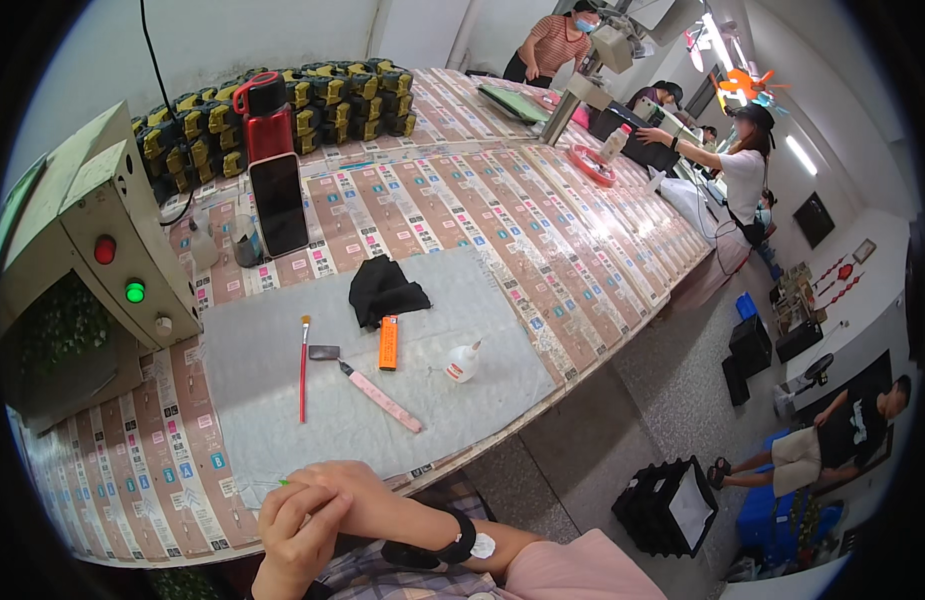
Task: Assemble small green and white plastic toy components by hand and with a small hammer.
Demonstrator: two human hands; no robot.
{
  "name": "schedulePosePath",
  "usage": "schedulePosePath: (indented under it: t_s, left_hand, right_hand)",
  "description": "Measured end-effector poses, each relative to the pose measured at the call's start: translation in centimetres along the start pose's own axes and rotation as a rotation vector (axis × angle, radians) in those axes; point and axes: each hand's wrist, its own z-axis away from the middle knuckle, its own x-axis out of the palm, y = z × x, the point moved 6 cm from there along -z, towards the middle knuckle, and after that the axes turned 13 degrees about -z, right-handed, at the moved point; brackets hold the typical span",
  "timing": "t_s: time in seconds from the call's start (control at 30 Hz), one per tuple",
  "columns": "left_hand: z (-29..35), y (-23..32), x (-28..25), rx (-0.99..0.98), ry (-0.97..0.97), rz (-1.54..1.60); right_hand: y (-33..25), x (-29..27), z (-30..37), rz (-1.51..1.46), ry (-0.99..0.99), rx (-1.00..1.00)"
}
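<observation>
Overlapping at the near edge of the grey mat (252, 385), the left hand (292, 535) and right hand (360, 495) are clasped together, their palms hidden; whether anything is held cannot be told, though a green tip (283, 482) is glimpsed. On the mat a red-handled brush (303, 378) and a pink-handled tool (379, 398) are seen, untouched

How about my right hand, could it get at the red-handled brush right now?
Probably yes, once unclasped: your right hand is clasped with your left hand, but only bare grey sheet seems to lie between them and the brush.
</observation>
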Motion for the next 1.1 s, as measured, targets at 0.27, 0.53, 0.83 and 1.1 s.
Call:
schedulePosePath:
  t_s: [0.27,0.53,0.83,1.1]
  left_hand:
    - [0.5,-0.3,0.2,-0.100,0.001,0.017]
    - [0.2,0.0,0.4,-0.158,-0.067,0.032]
    - [0.5,0.3,0.0,-0.147,-0.023,0.029]
    - [0.6,0.2,0.2,-0.127,-0.021,-0.005]
  right_hand:
    - [0.3,0.4,-0.1,0.023,0.048,0.016]
    - [0.3,-0.3,0.2,0.070,0.204,-0.082]
    - [-1.2,-1.0,-0.1,0.126,0.263,-0.155]
    - [-1.1,-1.1,-0.1,0.160,0.304,-0.160]
